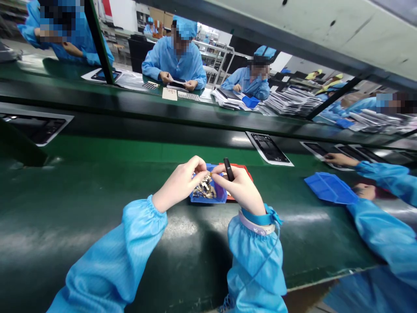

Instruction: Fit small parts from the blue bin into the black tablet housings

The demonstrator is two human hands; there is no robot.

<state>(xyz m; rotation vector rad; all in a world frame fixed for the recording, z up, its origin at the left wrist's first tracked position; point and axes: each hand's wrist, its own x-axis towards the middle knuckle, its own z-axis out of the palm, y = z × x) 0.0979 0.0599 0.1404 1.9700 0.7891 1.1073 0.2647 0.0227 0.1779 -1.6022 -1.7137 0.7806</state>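
Note:
My left hand [180, 182] is pinched shut above a small blue tray [217, 196] of tiny metal parts, its fingertips meeting those of my right hand. My right hand [239, 187] is closed round a slim black tool [228, 169] that sticks up between its fingers. A tiny part seems to be held between the two hands' fingertips, too small to name. A red tray [248, 174] lies under and behind the blue one. Both wrists wear light blue sleeves, and the right wrist has a strap with a cord.
The dark green belt [97, 204] carries phone panels on white sheets [269, 148] further back. At the right, a co-worker's sleeve [387, 234] and hand [339, 160] rest near another blue tray [329, 188]. Across the line sit several people in blue coats.

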